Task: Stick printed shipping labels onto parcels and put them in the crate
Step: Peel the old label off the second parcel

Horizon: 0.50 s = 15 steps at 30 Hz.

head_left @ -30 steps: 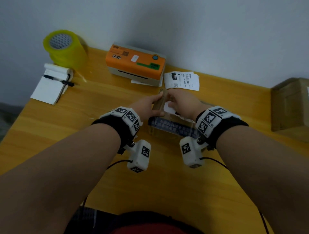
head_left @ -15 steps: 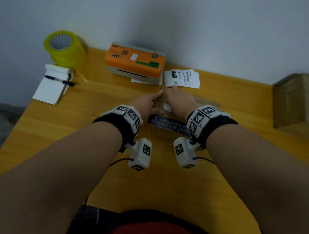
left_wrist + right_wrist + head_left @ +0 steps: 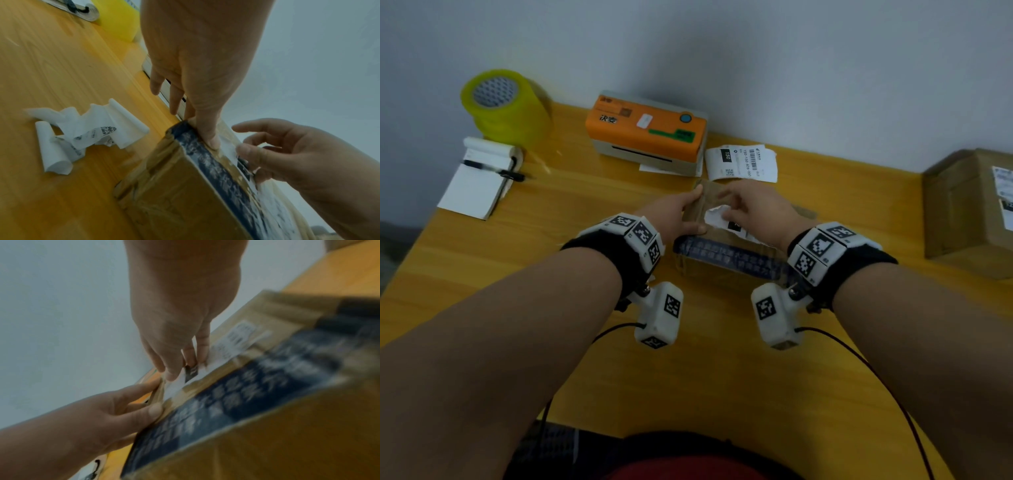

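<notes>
Brown cardboard is lying under both hands: the parcel (image 3: 726,246), a small carton with a dark blue printed tape band along its near top edge, is sitting on the desk (image 3: 551,240) in front of the orange label printer (image 3: 647,132). A white shipping label (image 3: 230,146) is being laid on its top face, so the sticking step looks to be in hand, with the label only partly down and its left end lifting in a curl. The next move probably calls for smoothing the paper flat toward that loose end, pressing from the stuck part outward so it does not crease, before the parcel goes anywhere; no crate is showing in any view.

The left hand (image 3: 678,214) is gripping the parcel's left end, thumb on the taped top edge and fingers reaching along the far side, steadying it. The right hand (image 3: 753,209) is working on the label with fingers bent down, fingertips (image 3: 172,374) pressing on the paper; whether it is pinching an edge I cannot tell.

Further out, a second printed label (image 3: 741,162) is lying beside the printer, crumpled backing paper (image 3: 86,134) is lying left of the parcel, and another labelled carton (image 3: 969,205) is standing at the desk's right edge.
</notes>
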Tool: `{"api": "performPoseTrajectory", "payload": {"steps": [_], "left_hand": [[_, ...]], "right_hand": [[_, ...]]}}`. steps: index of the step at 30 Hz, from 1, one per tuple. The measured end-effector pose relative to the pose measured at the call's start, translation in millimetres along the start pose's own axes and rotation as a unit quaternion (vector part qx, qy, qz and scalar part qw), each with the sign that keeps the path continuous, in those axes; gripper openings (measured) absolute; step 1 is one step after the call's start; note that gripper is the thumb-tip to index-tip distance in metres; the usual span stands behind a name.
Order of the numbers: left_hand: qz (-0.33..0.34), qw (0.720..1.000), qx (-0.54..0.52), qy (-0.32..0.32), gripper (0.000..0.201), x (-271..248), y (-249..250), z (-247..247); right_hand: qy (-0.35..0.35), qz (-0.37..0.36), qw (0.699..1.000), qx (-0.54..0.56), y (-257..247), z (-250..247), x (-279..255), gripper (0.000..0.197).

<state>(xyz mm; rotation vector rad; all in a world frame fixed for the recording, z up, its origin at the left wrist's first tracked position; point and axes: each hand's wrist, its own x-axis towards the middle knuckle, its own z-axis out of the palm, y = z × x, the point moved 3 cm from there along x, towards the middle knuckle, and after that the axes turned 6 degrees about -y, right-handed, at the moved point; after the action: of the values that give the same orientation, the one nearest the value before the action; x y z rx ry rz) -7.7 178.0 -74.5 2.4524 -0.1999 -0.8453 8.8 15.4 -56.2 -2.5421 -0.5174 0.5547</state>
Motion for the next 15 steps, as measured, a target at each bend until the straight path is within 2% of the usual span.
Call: {"api": "performPoseTrajectory", "payload": {"steps": [3,6,11,15], "left_hand": [[0.002,1.000,0.005,0.006,0.082,0.6,-0.5,-0.5],[0.001,1.000,0.018,0.007,0.083,1.1,0.2,-0.9],[-0.005,1.000,0.012,0.001,0.084,3.2,-1.4,0.3],[-0.004,1.000,-0.001,-0.003,0.083,3.7,-3.3,1.4]], "right_hand": [[0.011,-0.009,1.000,-0.028,-10.7,7.8,9.0,0.019],[0.020,0.011,0.999,-0.047,-13.8,9.7,15.2,0.012],[-0.016,0.042,0.995,-0.087,-16.5,13.2,22.2,0.009],[-0.045,0.047,0.992,-0.108,-15.4,12.9,19.1,0.015]]}}
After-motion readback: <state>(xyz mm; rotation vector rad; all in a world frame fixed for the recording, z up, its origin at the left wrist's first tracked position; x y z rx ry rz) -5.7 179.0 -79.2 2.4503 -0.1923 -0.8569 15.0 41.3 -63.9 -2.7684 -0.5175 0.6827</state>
